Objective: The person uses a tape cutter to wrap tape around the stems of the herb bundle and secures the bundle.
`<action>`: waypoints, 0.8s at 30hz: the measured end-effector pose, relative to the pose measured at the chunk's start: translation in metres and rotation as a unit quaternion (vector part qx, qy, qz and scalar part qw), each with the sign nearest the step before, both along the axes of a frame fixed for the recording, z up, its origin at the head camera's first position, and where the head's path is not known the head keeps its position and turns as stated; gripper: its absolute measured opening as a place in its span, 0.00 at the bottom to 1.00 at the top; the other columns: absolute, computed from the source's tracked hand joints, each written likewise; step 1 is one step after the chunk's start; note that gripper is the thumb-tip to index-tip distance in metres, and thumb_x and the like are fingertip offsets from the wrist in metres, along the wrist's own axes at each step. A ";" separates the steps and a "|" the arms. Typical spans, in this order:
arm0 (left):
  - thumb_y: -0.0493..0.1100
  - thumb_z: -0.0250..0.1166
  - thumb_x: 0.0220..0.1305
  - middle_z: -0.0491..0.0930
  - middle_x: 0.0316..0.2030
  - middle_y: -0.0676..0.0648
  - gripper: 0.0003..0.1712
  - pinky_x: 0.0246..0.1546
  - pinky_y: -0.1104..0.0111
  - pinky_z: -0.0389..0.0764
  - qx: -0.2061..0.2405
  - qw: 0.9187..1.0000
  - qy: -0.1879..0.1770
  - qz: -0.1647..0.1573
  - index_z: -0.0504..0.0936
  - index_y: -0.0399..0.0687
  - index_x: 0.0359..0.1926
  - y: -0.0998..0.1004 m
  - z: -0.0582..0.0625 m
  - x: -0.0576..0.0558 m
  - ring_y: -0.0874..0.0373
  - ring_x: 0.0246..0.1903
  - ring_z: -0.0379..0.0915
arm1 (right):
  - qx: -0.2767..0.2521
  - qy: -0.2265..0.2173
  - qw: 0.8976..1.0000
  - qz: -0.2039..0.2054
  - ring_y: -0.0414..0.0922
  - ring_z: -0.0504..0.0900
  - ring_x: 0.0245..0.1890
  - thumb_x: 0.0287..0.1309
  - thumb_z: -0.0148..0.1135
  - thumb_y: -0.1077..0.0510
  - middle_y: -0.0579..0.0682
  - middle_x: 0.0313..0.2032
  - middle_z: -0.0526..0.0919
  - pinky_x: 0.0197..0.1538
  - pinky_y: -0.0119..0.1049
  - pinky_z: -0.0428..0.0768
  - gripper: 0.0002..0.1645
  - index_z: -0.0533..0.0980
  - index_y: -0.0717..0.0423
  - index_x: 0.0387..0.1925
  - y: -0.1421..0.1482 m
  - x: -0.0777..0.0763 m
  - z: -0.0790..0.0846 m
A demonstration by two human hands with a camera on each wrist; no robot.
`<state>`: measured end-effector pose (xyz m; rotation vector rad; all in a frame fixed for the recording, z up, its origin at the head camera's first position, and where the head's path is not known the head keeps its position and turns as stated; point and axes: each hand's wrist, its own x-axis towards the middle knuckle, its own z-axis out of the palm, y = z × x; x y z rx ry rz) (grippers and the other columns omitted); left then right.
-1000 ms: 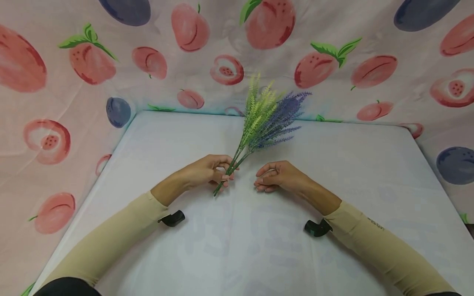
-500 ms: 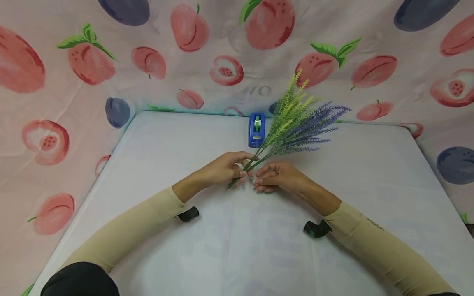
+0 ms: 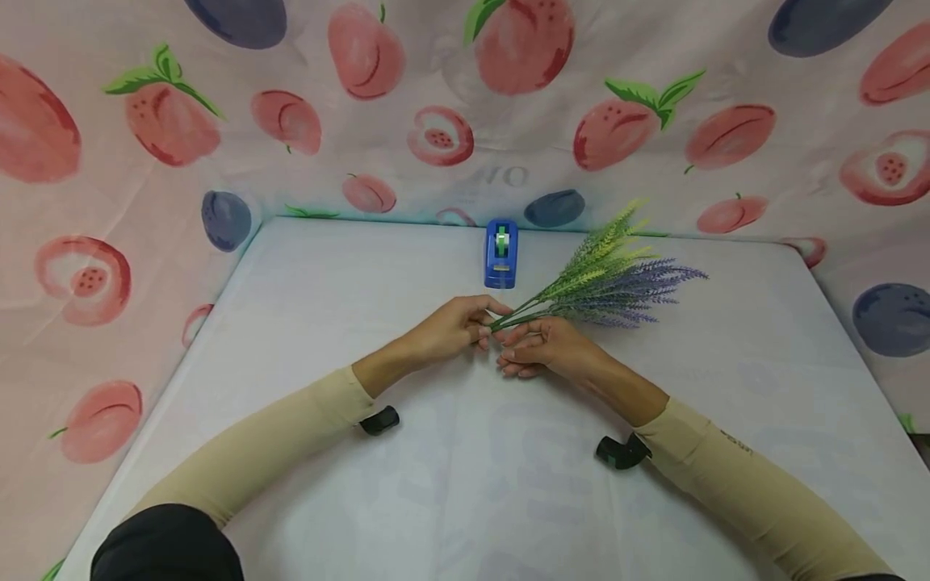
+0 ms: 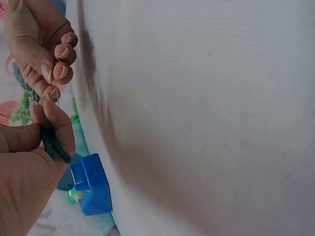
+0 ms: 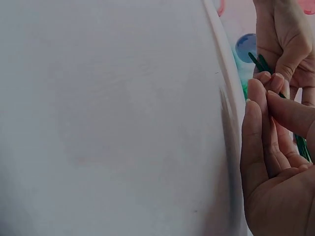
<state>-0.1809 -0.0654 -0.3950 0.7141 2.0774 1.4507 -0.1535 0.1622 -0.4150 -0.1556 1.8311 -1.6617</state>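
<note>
My left hand [image 3: 465, 323] pinches the green stems [image 3: 534, 307] of a bunch of lavender-like flower sprigs near their lower ends. The yellow-green heads [image 3: 603, 262] and purple heads [image 3: 639, 294] lean to the right, low above the table. Close beside it, my right hand [image 3: 558, 347] has thumb and fingertip pressed together. At those fingertips a thin clear strip [image 4: 57, 93], like a piece of tape, shows in the left wrist view. The stems' cut ends [image 4: 59, 150] stick out past the left thumb, and the two hands' fingertips almost meet.
A blue tape dispenser [image 3: 501, 254] stands at the table's back edge, just behind the hands. Under everything lies a white cloth-covered table [image 3: 465, 484]. A fruit-print curtain [image 3: 291, 177] hangs behind and to the left.
The left hand has carried the sprigs rightward to the right hand and tipped them down to the right. The tape dispenser, hidden before, came into sight. The right hand has stayed put.
</note>
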 end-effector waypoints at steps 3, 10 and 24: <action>0.22 0.46 0.71 0.82 0.43 0.33 0.27 0.38 0.61 0.78 -0.015 1.000 -0.003 0.004 0.76 0.40 0.65 0.001 0.000 0.000 0.49 0.34 0.77 | 0.002 0.002 1.000 -0.008 0.47 0.90 0.41 0.68 0.62 0.66 0.62 0.45 0.88 0.43 0.38 0.86 0.21 0.72 0.73 0.59 0.001 0.002 0.000; 0.22 0.45 0.68 0.76 0.49 0.38 0.30 0.36 0.63 0.75 -0.023 1.000 -0.013 0.014 0.78 0.41 0.65 0.001 -0.001 0.000 0.52 0.32 0.74 | -0.004 -0.010 0.999 -0.034 0.45 0.90 0.39 0.69 0.61 0.66 0.61 0.45 0.88 0.42 0.36 0.86 0.21 0.72 0.73 0.59 0.000 0.006 0.002; 0.23 0.48 0.69 0.79 0.55 0.38 0.28 0.36 0.65 0.74 -0.018 0.999 -0.049 0.012 0.76 0.40 0.66 0.001 -0.001 0.000 0.57 0.31 0.72 | -0.017 -0.008 0.998 -0.054 0.45 0.90 0.39 0.69 0.62 0.65 0.57 0.43 0.89 0.39 0.34 0.86 0.15 0.77 0.70 0.53 -0.002 0.009 -0.005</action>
